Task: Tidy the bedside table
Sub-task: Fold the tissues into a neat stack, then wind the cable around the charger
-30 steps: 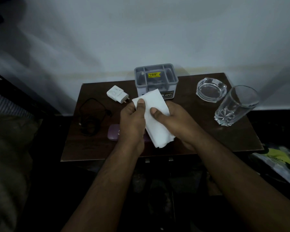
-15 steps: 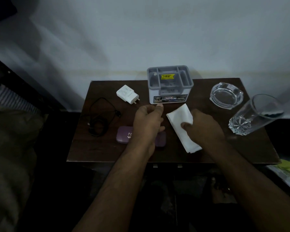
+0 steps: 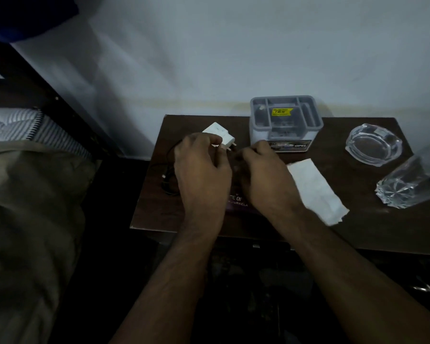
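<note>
My left hand (image 3: pixel 201 165) is curled over the near edge of the white charger (image 3: pixel 217 132), which lies on the dark wooden bedside table (image 3: pixel 370 219). My right hand (image 3: pixel 266 175) hovers just right of the charger's plug pins with bent fingers and nothing visible in them. The white tissue (image 3: pixel 315 189) lies flat on the table, right of my right wrist. A black cable (image 3: pixel 168 170) is coiled at the table's left side. The purple case (image 3: pixel 236 203) is mostly hidden under my hands.
A grey compartment organizer (image 3: pixel 286 122) stands at the back middle. A glass ashtray (image 3: pixel 372 144) and a drinking glass (image 3: pixel 412 180) sit at the right. A bed with bedding (image 3: pixel 30 194) is on the left, and a white wall rises behind the table.
My right hand let go of the tissue, which now lies on the table, and moved left. My left hand moved up and left onto the charger. The view shifted left.
</note>
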Demonstrator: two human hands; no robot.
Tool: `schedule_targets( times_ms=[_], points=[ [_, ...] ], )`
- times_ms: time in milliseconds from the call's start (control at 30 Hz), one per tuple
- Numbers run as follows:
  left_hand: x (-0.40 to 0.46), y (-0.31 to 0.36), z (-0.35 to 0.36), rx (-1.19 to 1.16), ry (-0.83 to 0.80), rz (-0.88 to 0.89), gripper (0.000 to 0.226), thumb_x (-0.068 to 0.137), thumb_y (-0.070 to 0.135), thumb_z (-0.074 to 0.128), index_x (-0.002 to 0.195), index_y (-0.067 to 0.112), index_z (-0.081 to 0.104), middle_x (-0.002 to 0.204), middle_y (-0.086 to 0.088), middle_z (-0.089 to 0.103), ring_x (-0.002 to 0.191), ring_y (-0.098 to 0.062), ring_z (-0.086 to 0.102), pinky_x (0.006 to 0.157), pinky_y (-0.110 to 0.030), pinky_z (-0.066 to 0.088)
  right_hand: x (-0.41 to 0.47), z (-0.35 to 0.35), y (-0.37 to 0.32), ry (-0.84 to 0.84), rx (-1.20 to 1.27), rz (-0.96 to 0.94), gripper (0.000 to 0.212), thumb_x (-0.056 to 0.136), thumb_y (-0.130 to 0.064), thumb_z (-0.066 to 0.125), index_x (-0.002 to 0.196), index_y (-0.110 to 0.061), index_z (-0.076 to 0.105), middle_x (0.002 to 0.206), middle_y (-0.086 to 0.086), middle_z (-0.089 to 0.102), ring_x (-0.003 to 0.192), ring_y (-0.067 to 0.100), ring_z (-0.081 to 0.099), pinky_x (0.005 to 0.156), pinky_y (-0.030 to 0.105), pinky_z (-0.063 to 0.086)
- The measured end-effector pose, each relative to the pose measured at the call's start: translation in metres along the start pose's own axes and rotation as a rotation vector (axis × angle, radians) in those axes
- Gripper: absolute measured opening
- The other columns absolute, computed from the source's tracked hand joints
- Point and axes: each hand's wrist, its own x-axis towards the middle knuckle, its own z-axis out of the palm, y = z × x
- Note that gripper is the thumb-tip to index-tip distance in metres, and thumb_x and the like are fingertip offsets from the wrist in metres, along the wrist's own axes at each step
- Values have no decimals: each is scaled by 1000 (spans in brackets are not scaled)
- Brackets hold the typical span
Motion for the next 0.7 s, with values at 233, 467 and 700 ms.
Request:
schedule_targets(
  times_ms=[233, 467, 700],
  points=[
    [11, -19, -12, 270, -31, -76, 46, 89, 27, 75, 133, 25, 61, 164, -7, 35, 156, -28, 22, 121, -51, 19, 36, 25, -15, 41, 31, -35, 40, 94, -15, 59, 134, -11, 58, 127, 12, 51, 111, 34, 57, 88, 44, 52],
    [38, -47, -15, 288, -178, -294, 63, 93, 37, 72, 146, 18, 46, 149, -12, 48, 138, -34, 45, 109, -51, 44, 74, 56, -20, 37, 48, -25, 49, 98, -22, 58, 146, -15, 49, 151, 13, 44, 132, 33, 45, 105, 44, 44],
    [53, -60, -11, 239, -185, -294, 27, 104, 31, 58, 126, 17, 65, 121, -6, 70, 112, -26, 67, 95, -40, 56, 96, 70, -22, 49, -117, 34, 45, 90, -26, 69, 130, -16, 52, 135, 12, 46, 114, 37, 52, 87, 46, 47]
  ],
)
